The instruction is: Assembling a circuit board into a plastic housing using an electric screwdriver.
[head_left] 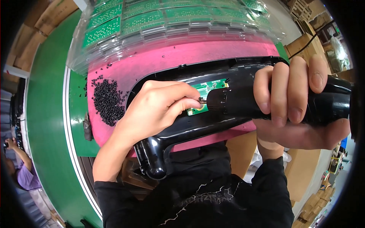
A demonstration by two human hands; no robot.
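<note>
- Thumb and forefinger of the left hand [156, 106] are pinched together at the tip of a driver bit [204, 102], around what looks like a small black screw [200, 99]; their tips hide much of it from me.
- I see that wrist bent, knuckles upward, the forearm slanting in from lower left.
- The right hand [291, 95] is wrapped firmly around the thick black body of an electric screwdriver [243, 97], fingers curled over the top, thumb along the near side; the tool lies nearly level, bit pointing left.
- Beneath the bit I have a green circuit board [209, 88], seated inside a long black plastic housing [197, 127] between the hands.
- The housing rests on a pink mat [131, 59], with a heap of black screws [108, 102] to its left.
- Beyond it stand clear plastic trays [148, 31] of green boards.
- Far left, I make out a co-worker's purple sleeve [28, 178].
</note>
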